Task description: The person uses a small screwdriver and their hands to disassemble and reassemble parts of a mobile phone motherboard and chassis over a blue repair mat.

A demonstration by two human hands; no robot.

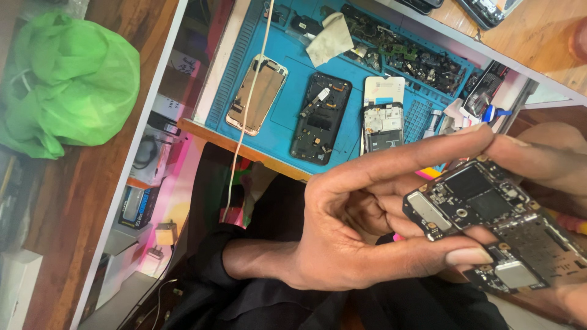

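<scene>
A: Plastic comes first on the far left: a green bag [67, 85], crumpled, lies on the brown wooden surface [79, 201]. Right of it, lower shelves hold small boxes and a charger [165, 233].

B: And on the blue mat [287, 131]?

A: Three opened phones lie side by side. The first one, a phone with a bronze screen [257, 95], has a white cable [251, 104] running across it and down over the edge of the bench. Next is a dark phone frame [321, 119] with the inside showing, then a white phone with its upper part open [383, 115]. Behind them there is a crumpled cloth [330, 40] and a heap of small dark parts [409, 55].

B: Where is the circuit board [489, 226]?

A: It is in front of the bench, low on the right, held in the air over the person's dark clothes. The left hand [361, 232] grasps it: the thumb presses the lower edge, the index finger reaches over the top edge. The right hand [550, 159] comes in from the right border and its fingertips touch the top of the board; most of this hand is out of the picture.

B: Does something hide the view?

A: Yes, the left hand covers the front edge of the mat on the right, and the board hides the things behind it.
</scene>
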